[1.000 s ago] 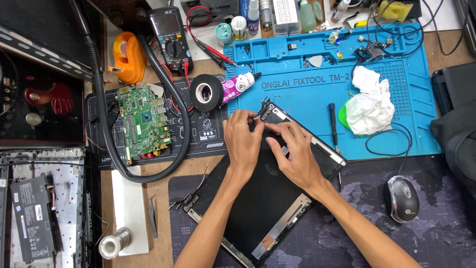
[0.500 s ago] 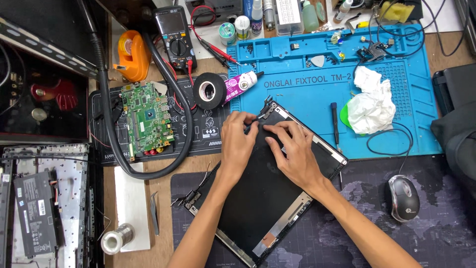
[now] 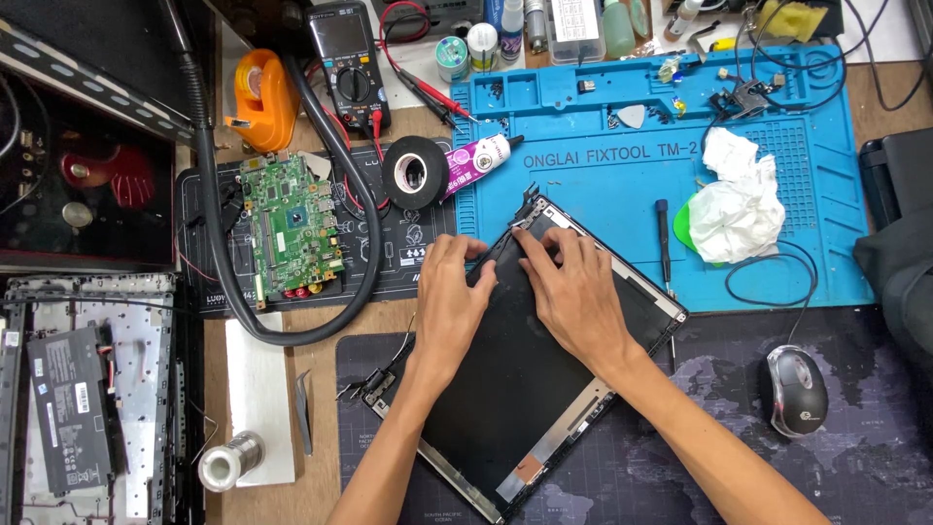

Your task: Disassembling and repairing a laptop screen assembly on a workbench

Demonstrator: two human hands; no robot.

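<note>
A crowded wooden repair bench fills my view, with a blue silicone work mat [image 3: 603, 185] across the top and a dark map-printed desk pad [image 3: 739, 428] below it. Lying tilted across both is the thin black screen panel in its dark frame [image 3: 505, 399], one corner up on the blue mat near a roll of black tape [image 3: 415, 172]. My left hand [image 3: 449, 301] lies flat on the panel's upper part, fingers nearly straight and pressed down, gripping nothing. My right hand [image 3: 580, 297] lies beside it, fingers spread and bent a little, tips pushing at the upper edge near the corner hinge; it too clasps nothing that I can see. A green circuit board [image 3: 290, 226] sits well apart to the left, ringed by a thick black hose [image 3: 292, 292]. A black-handled screwdriver [image 3: 665, 248] lies just beside the panel's right edge, and crumpled white tissue [image 3: 739, 209] is near it. I judge the risk to be pressure: leaning hard on thin glass near a corner could crack it, and the panel could slide on the mat's edge into the screwdriver.
</note>
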